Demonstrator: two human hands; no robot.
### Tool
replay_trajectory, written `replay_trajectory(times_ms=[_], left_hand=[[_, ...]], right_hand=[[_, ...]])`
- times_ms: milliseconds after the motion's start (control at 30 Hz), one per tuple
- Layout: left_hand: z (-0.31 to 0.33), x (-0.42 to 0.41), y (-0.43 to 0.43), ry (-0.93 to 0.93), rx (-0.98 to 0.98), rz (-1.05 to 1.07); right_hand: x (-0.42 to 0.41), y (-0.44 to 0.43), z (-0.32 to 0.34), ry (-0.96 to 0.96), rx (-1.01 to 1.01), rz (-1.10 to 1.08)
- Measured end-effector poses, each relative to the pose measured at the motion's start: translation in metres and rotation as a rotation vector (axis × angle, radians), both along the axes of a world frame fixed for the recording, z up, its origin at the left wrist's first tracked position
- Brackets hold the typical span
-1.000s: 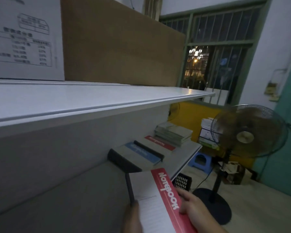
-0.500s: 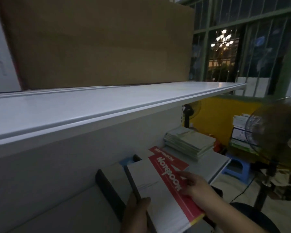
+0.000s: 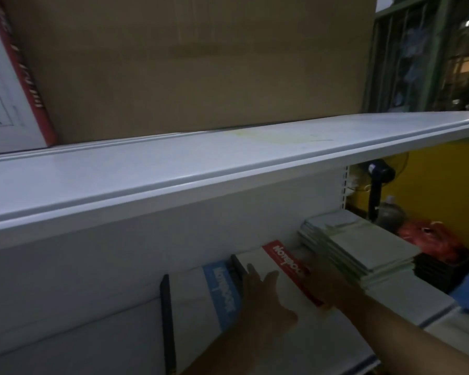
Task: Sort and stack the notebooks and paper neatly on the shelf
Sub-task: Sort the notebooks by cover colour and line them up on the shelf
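Left hand flat, fingers straight, atop red notebook on shelf; right hand at its edge, grip blurred, cannot tell.

A: Your left hand lies flat, palm down, fingers straight and spread, pointing away from you.
B: Your right hand sits just beside it, too blurred to show how its fingers lie.
A: Your right forearm reaches in bare from the lower right; your left forearm comes up from the bottom edge.
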State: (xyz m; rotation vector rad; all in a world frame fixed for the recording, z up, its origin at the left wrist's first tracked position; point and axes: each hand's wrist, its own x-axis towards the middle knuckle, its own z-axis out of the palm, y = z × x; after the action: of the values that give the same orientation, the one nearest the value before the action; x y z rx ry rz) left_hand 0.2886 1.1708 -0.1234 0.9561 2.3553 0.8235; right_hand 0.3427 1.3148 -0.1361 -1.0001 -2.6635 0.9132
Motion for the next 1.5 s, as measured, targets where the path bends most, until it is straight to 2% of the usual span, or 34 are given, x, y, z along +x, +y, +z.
replay_trajectory(times_ms=[33, 100, 167, 300, 500, 633, 733, 833, 933, 1000, 1067, 1100, 1200, 1267, 1367, 1500], left_hand=[[-0.004, 0.001, 0.003, 0.111, -0.130, -0.088], [-0.008, -0.001, 0.011, 0.203, -0.340, -0.213], [-0.012, -0.003, 0.018, 0.317, -0.389, -0.250], [-0.019, -0.008, 0.021, 0.427, -0.357, -0.275], [-0.023, -0.007, 0.010, 0.405, -0.330, -0.272], [-0.019, -0.004, 0.005, 0.434, -0.312, -0.352], [-0.006, -0.002, -0.021, 0.382, -0.272, -0.394], [0.012, -0.003, -0.087, 0.466, -0.158, -0.383], [0.014, -0.028, -0.167, 0.473, -0.220, -0.236], [0.024, -0.049, -0.238, 0.471, -0.284, -0.078], [0.037, -0.061, -0.312, 0.492, -0.379, 0.094], [0.044, -0.065, -0.349, 0.504, -0.410, 0.182], [0.064, -0.064, -0.455, 0.557, -0.526, 0.428], [0.073, -0.054, -0.516, 0.576, -0.570, 0.566], [0.083, -0.022, -0.595, 0.552, -0.614, 0.691], [0.087, 0.022, -0.685, 0.515, -0.637, 0.772]], right_hand=[[-0.007, -0.003, -0.009, -0.079, 0.072, -0.006], [-0.016, -0.008, -0.023, -0.154, 0.229, -0.038], [-0.017, -0.009, -0.029, -0.111, 0.263, -0.071], [-0.018, -0.002, -0.040, -0.038, 0.265, -0.088], [-0.015, -0.003, -0.042, 0.016, 0.309, -0.076], [-0.010, -0.007, -0.037, 0.049, 0.340, -0.074], [-0.008, -0.013, -0.033, 0.017, 0.361, -0.067], [-0.009, -0.016, -0.030, -0.042, 0.397, -0.049], [-0.031, -0.005, -0.043, -0.265, 0.549, 0.090], [-0.046, -0.046, -0.012, -0.293, 0.795, 0.154], [-0.049, -0.125, 0.035, -0.141, 0.936, 0.275], [-0.058, -0.165, 0.044, -0.121, 0.945, 0.381], [-0.081, -0.300, 0.049, -0.166, 0.741, 0.671], [-0.090, -0.386, 0.045, -0.088, 0.669, 0.878], [-0.077, -0.509, 0.049, 0.044, 0.665, 1.140], [-0.064, -0.612, 0.046, 0.103, 0.704, 1.350]])
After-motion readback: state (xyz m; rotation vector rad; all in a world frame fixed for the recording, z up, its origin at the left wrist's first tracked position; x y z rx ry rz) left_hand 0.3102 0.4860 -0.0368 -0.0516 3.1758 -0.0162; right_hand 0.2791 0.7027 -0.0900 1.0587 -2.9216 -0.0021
